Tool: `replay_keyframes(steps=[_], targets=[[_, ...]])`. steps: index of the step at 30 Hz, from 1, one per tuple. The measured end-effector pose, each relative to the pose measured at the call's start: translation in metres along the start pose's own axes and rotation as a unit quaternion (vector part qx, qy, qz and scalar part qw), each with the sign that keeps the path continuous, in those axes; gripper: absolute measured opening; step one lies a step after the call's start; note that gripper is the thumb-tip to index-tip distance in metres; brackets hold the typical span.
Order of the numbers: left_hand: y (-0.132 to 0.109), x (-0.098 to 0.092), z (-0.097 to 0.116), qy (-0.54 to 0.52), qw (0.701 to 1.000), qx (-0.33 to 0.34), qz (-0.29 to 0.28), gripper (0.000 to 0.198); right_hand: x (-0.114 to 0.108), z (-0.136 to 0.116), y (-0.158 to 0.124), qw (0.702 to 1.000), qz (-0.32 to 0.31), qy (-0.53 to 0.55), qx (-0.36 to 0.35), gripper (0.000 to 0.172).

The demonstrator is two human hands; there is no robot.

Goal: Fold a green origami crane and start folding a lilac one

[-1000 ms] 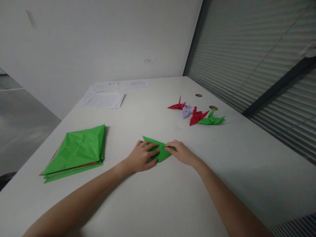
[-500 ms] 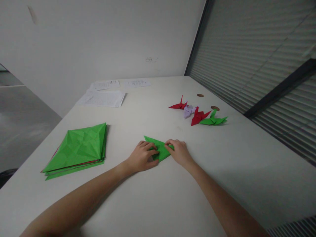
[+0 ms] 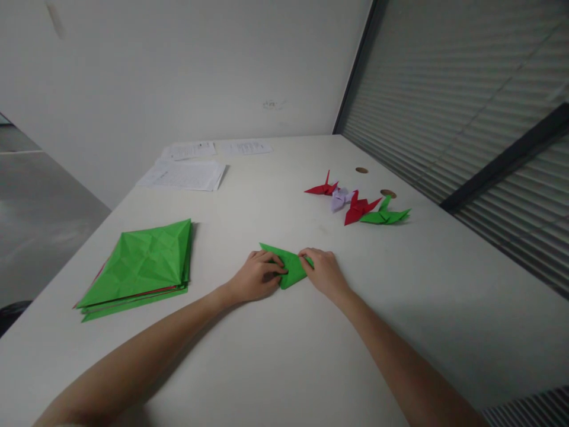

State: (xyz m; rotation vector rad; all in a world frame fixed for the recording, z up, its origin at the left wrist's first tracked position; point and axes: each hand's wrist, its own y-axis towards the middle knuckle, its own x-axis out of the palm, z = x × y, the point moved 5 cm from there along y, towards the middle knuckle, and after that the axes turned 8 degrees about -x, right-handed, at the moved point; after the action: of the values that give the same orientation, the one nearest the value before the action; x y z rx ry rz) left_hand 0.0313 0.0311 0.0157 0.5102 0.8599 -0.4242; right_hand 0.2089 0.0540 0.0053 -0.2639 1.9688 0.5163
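A small folded green paper (image 3: 291, 268), triangular, lies flat on the white table (image 3: 284, 356) between my hands. My left hand (image 3: 256, 277) rests on its left side with curled fingers pressing the paper down. My right hand (image 3: 323, 271) pinches the paper's right corner with bent fingers. Both forearms reach in from the bottom of the view.
A stack of creased green and red paper sheets (image 3: 138, 268) lies to the left. Several finished paper cranes, red (image 3: 359, 209), lilac (image 3: 338, 198) and green (image 3: 384, 216), sit at the right rear. Printed white sheets (image 3: 184, 174) lie at the far end. Window blinds run along the right.
My left fingers have curled inward over the green paper, and my right hand has shifted slightly left along its edge. The paper stays in place.
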Motion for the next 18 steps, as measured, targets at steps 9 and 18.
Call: replay_keyframes(steps=[9,18], targets=[[0.001,0.002,-0.002,0.002,1.0,-0.001,0.006,0.02,-0.002,-0.009,-0.002,0.999,0.024,-0.045,0.005,0.016],[0.001,0.005,-0.003,0.013,1.0,-0.01,-0.001,0.02,0.001,-0.012,0.0,0.995,0.026,-0.085,0.041,0.011]])
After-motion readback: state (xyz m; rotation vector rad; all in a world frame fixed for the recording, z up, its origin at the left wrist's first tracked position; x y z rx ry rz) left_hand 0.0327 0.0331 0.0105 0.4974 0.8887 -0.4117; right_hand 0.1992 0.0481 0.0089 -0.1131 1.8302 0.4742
